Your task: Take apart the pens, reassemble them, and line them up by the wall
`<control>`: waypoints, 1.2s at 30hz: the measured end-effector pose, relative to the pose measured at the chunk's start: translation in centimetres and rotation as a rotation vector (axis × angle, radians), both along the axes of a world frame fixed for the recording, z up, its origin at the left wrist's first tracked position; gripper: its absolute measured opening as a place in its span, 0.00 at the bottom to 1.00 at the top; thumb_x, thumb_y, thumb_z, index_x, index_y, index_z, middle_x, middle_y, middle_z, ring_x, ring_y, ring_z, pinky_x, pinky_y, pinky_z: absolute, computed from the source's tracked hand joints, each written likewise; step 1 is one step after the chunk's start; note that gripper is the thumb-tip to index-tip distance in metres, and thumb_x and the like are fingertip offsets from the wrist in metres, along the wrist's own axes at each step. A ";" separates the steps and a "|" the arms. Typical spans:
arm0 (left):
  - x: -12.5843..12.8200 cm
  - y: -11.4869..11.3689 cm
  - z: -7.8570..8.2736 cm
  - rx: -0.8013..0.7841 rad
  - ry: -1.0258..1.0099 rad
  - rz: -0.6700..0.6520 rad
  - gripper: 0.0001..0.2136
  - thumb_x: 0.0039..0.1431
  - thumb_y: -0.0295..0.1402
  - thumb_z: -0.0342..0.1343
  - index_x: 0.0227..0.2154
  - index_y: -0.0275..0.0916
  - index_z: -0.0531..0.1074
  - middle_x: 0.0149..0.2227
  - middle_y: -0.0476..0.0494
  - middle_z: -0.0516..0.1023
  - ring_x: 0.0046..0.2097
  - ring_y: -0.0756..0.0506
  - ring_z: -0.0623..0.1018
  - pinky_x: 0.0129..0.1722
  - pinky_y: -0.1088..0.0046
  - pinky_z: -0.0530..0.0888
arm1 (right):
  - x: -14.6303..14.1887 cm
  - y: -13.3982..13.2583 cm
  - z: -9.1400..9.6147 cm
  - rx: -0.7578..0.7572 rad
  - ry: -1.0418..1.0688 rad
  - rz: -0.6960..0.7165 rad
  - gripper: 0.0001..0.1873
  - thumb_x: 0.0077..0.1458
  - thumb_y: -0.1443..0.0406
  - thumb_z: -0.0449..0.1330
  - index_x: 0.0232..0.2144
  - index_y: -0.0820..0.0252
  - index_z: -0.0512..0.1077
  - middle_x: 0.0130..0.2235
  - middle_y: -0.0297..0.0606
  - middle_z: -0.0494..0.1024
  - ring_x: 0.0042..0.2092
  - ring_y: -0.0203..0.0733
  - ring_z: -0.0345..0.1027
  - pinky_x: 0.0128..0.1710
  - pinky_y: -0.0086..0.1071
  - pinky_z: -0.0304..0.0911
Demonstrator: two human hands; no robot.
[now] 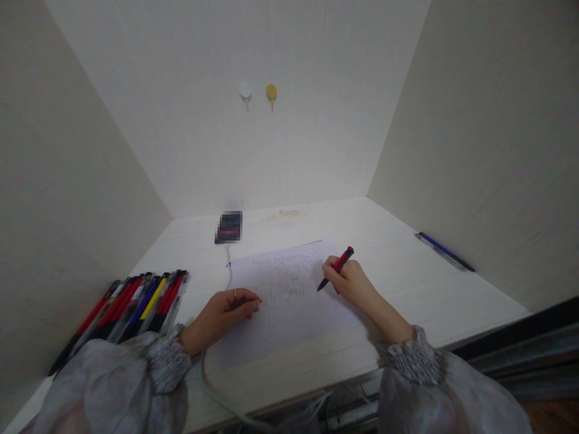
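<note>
A white sheet of paper [289, 301] covered in faint scribbles lies on the pale desk [398, 265]. My right hand [350, 282] grips a red and black pen [335, 268], its tip touching the paper near the sheet's right half. My left hand [226, 313] rests on the paper's left edge with the fingers curled loosely under; a ring shows on one finger. Nothing is visible inside that hand.
A row of several pens [131, 304], red, blue, yellow and black, lies at the left of the desk. Another blue pen [443, 251] lies along the right wall. A phone [228, 227] with a white cable [228, 268] sits behind the paper. Two hooks [259, 93] hang on the back wall.
</note>
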State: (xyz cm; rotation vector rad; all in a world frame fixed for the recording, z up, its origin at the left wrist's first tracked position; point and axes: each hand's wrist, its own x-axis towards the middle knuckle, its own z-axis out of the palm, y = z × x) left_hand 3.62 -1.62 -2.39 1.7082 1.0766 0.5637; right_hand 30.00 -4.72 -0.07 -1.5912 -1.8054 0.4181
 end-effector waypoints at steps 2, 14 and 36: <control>0.0 0.0 0.0 0.006 0.006 0.001 0.11 0.46 0.38 0.52 0.30 0.37 0.70 0.26 0.48 0.74 0.28 0.49 0.71 0.30 0.73 0.68 | 0.0 0.0 0.1 0.001 -0.010 -0.035 0.13 0.49 0.65 0.45 0.15 0.58 0.55 0.11 0.29 0.59 0.16 0.32 0.55 0.18 0.26 0.46; -0.2 0.1 -0.3 -0.002 -0.001 -0.009 0.12 0.46 0.39 0.52 0.30 0.36 0.70 0.26 0.48 0.74 0.29 0.50 0.71 0.31 0.74 0.68 | 0.5 -0.4 0.4 0.204 0.429 -0.122 0.17 0.51 0.58 0.46 0.17 0.60 0.63 0.17 0.32 0.64 0.23 0.34 0.59 0.24 0.28 0.54; 0.0 0.0 0.3 -0.008 -0.001 -0.018 0.11 0.46 0.38 0.52 0.30 0.36 0.70 0.25 0.48 0.74 0.28 0.50 0.71 0.30 0.74 0.67 | 2.5 -0.9 1.7 0.163 1.333 0.119 0.32 0.46 0.44 0.34 0.10 0.58 0.61 0.12 0.28 0.49 0.13 0.29 0.40 0.12 0.26 0.39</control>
